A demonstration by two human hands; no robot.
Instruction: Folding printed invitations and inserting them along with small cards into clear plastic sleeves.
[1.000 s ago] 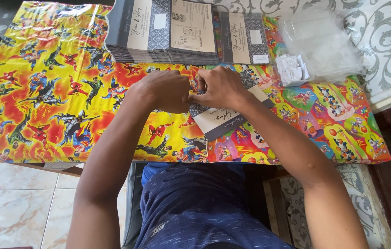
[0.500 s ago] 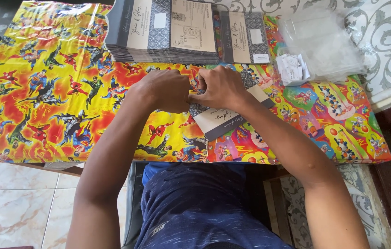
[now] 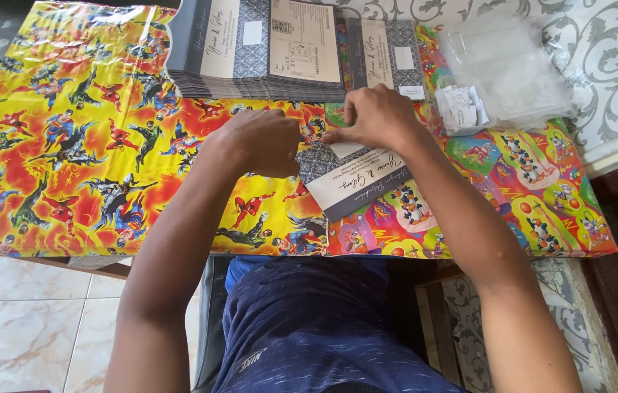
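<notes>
A grey and cream folded card (image 3: pixel 356 183) lies tilted on the bright cartoon-print tablecloth (image 3: pixel 69 167) near the front edge. My left hand (image 3: pixel 262 142) is curled in a fist at the card's upper left corner. My right hand (image 3: pixel 374 116) rests on the card's top edge, fingertips pressed down near a small white piece. What sits between the two hands is too small to make out.
Stacks of the same grey and cream cards (image 3: pixel 280 47) stand along the back of the table. A clear plastic bag (image 3: pixel 509 69) with small white slips (image 3: pixel 462 109) lies at the back right. A patterned wall runs on the right; tiled floor lies below left.
The two hands, pressed together over the card before, have drawn slightly apart. The card lies in the same place.
</notes>
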